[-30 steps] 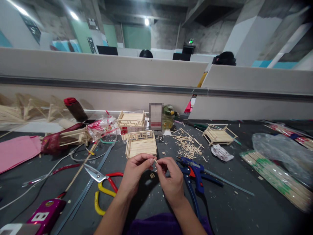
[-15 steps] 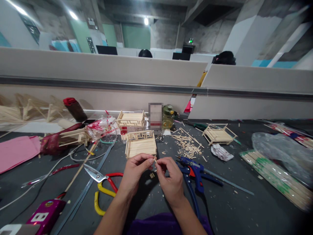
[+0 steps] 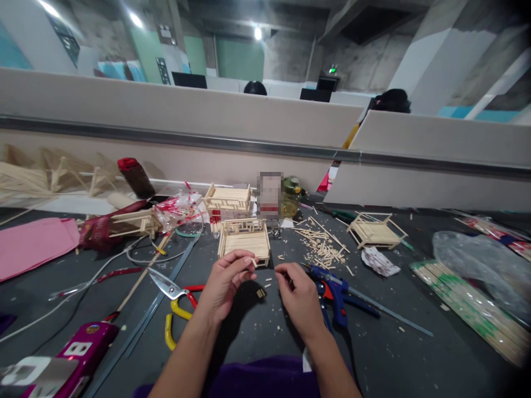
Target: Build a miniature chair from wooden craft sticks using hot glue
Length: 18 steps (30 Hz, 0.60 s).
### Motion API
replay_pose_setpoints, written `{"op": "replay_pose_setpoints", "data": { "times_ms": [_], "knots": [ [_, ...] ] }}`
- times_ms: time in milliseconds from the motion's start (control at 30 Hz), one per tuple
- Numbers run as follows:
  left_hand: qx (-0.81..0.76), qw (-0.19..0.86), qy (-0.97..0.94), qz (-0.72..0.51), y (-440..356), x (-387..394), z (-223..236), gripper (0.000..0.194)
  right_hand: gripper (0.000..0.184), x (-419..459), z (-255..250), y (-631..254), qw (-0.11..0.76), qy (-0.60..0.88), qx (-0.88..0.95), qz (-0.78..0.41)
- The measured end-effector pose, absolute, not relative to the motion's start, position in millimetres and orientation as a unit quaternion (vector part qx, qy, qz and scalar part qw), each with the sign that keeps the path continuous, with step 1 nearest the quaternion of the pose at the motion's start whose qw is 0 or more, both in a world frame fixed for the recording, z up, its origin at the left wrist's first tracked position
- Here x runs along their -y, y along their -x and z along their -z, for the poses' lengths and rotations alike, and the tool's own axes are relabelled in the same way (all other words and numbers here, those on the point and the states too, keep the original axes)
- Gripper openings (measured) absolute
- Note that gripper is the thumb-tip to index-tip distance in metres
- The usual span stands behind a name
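Note:
My left hand (image 3: 226, 284) is closed, pinching a short piece of wooden stick (image 3: 254, 262) between thumb and fingertips. Just behind it stands a small bed-like model (image 3: 243, 246) made of wooden sticks, partly covered by the fingers. My right hand (image 3: 299, 296) is apart from the left, its fingers curled together low over the table; whether anything is in them I cannot make out. Between the hands lie several short stick pieces (image 3: 260, 293). A blue hot glue gun (image 3: 338, 298) with a red trigger rests right beside my right hand.
Red-and-yellow-handled scissors (image 3: 171, 287) lie left of my left arm, near a purple power strip (image 3: 89, 354) and cables. Cut stick scraps (image 3: 321, 249) are heaped behind the glue gun. Two more stick models (image 3: 228, 199) (image 3: 377, 232) stand farther back. Bagged sticks (image 3: 468, 309) lie right.
My hands have come apart: the right moved to the right, the left keeps the short stick piece. The whole view has shifted slightly.

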<state>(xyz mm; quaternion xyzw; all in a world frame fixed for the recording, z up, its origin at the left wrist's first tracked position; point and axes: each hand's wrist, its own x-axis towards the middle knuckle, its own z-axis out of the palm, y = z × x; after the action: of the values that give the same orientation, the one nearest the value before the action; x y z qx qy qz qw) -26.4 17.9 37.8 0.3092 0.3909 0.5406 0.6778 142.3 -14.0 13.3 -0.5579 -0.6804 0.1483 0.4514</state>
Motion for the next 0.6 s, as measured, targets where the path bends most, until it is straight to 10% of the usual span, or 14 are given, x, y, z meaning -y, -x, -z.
{"op": "replay_pose_setpoints", "data": {
  "times_ms": [167,400,600],
  "knots": [
    [-0.389,0.69,-0.303,-0.53,28.5,-19.4,-36.6,0.021,0.02,34.8,-35.6,-167.7,0.421,0.636,0.645,-0.049],
    [-0.386,0.7,-0.298,-0.522,27.5,-18.3,-35.3,0.025,0.038,71.9,-27.8,-248.1,0.151,0.831,0.531,-0.073],
    [-0.366,0.71,-0.303,-0.52,26.5,-16.7,-36.8,0.023,0.041,66.7,4.0,-262.4,0.185,0.814,0.523,-0.171]
  ]
}}
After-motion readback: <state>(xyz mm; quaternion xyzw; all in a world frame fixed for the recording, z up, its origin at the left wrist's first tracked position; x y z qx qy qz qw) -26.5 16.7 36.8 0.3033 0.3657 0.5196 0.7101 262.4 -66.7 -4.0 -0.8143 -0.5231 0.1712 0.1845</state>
